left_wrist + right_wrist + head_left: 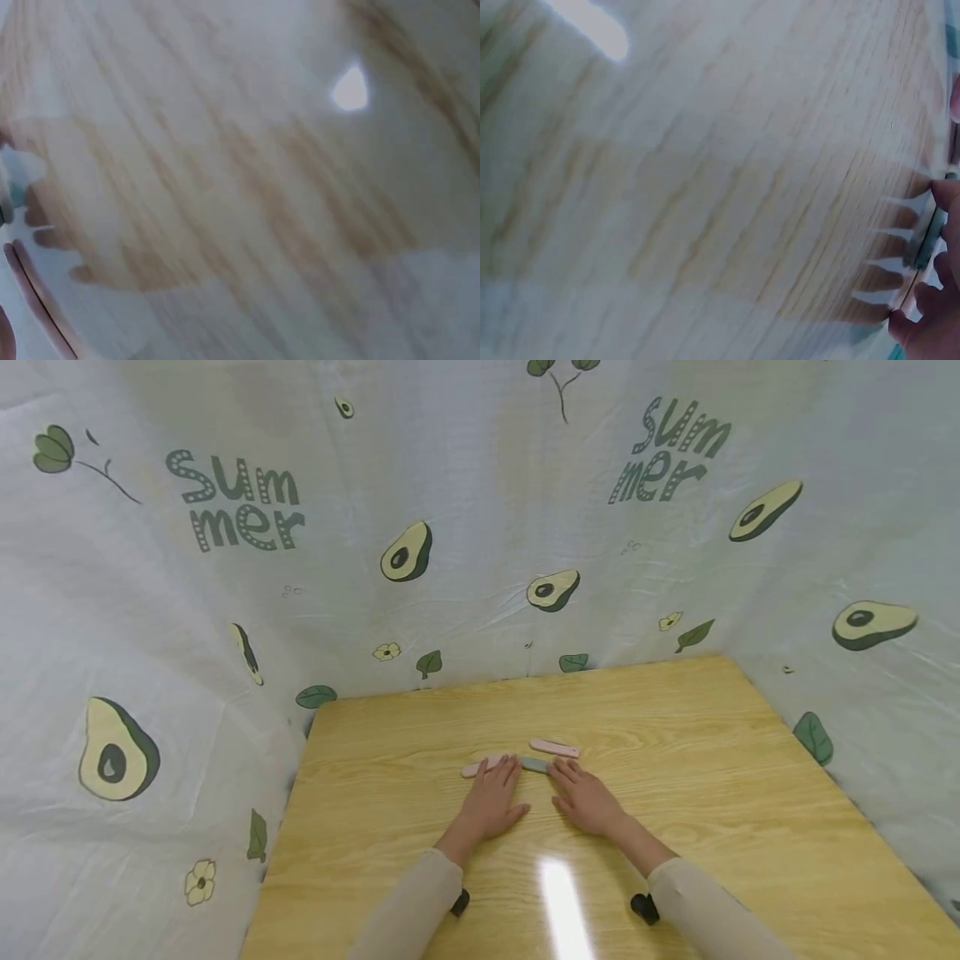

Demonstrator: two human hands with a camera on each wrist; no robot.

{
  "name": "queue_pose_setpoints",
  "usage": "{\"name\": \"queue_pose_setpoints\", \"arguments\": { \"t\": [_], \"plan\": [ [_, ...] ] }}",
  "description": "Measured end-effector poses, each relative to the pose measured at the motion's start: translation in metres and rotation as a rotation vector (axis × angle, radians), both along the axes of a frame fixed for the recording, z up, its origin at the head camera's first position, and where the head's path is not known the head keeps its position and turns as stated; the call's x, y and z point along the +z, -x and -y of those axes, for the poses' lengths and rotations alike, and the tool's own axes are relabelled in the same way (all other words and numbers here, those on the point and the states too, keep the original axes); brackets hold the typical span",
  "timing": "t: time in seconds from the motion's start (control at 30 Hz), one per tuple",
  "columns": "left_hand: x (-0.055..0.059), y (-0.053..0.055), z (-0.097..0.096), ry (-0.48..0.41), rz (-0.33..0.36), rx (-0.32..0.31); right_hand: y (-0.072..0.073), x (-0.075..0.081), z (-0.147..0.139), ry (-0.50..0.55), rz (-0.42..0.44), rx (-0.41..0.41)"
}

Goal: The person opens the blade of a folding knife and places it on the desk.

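Observation:
Three slim, flat bars with rounded ends lie on the wooden table. My left hand (491, 797) rests palm down, its fingertips over the right part of a pink bar (471, 770) and close to the left end of a grey-green bar (534, 765). The fingers of my right hand (588, 799) are spread and extended, at the grey-green bar's right end. Just behind lies a second pink bar (554, 748), with a small hole near its right end. In the left wrist view a pinkish bar (41, 307) shows a dark lengthwise slit. Fingers partly hide the front bars.
The light wood table (390, 860) reflects a bright glare strip (564, 910) in front of the hands. White cloth (480, 485) printed with avocados and leaves hangs behind and at both sides. Black straps (645, 908) show at the wrists.

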State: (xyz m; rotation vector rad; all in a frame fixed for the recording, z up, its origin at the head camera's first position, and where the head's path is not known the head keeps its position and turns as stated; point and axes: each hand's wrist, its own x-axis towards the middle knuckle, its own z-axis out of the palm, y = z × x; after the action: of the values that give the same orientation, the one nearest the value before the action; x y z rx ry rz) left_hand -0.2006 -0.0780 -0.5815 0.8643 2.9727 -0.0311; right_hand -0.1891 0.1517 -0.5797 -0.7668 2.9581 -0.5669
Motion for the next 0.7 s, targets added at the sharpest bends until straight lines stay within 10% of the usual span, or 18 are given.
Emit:
{"name": "queue_pose_setpoints", "arguments": {
  "t": [0.7],
  "plan": [
    [-0.0011, -0.0036, -0.0038, -0.019, -0.022, -0.058, 0.0090, -0.0057, -0.0042, 0.119, 0.053, 0.169]
  ]
}}
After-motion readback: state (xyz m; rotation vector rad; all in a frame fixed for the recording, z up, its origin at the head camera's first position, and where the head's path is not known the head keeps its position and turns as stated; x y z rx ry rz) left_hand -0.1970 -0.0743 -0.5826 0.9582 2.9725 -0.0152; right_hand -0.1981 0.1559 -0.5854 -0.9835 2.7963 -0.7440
